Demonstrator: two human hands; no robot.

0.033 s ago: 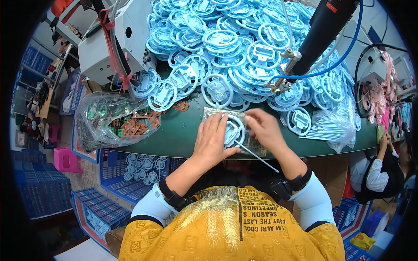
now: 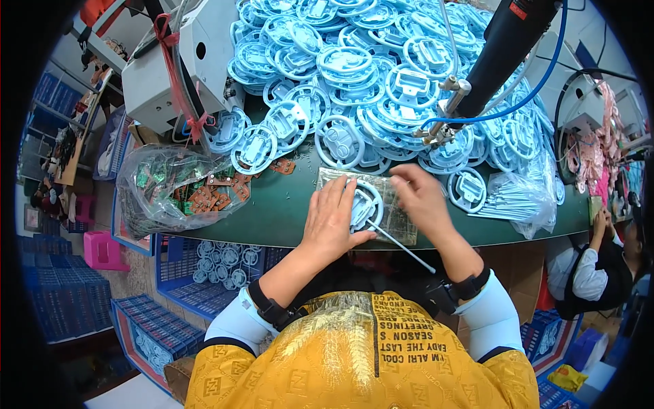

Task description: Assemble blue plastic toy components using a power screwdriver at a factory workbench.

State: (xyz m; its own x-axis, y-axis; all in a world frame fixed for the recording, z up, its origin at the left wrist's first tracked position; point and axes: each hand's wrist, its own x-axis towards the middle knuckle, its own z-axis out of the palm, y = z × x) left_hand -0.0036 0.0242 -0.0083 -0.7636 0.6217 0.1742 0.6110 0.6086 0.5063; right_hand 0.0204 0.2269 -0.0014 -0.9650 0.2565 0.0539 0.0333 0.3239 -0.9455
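Note:
My left hand (image 2: 329, 217) presses over the left side of a light blue round plastic part (image 2: 371, 204), its thumb at the lower edge. The part has a ring-shaped rim and lies on a flat block covered in shiny tape (image 2: 398, 228). From it a thin pale rod (image 2: 402, 247) sticks out toward my body, down to the right. Just right of the part, near the block's right edge, hovers my right hand (image 2: 421, 200). Its fingers are curled together and touch neither the part nor the rod; whatever they pinch is too small to make out.
Behind my hands rises a large heap of light blue round parts (image 2: 347, 61). A bag of brown and green circuit boards (image 2: 211, 194) lies left, a bag of pale rods (image 2: 518, 198) right. A black screwdriver arm (image 2: 487, 65) hangs over the heap. Blue crates (image 2: 180, 276) stand below the table.
My right hand has shifted slightly to the right, away from the round part. My left hand, the part and the rod have stayed in place.

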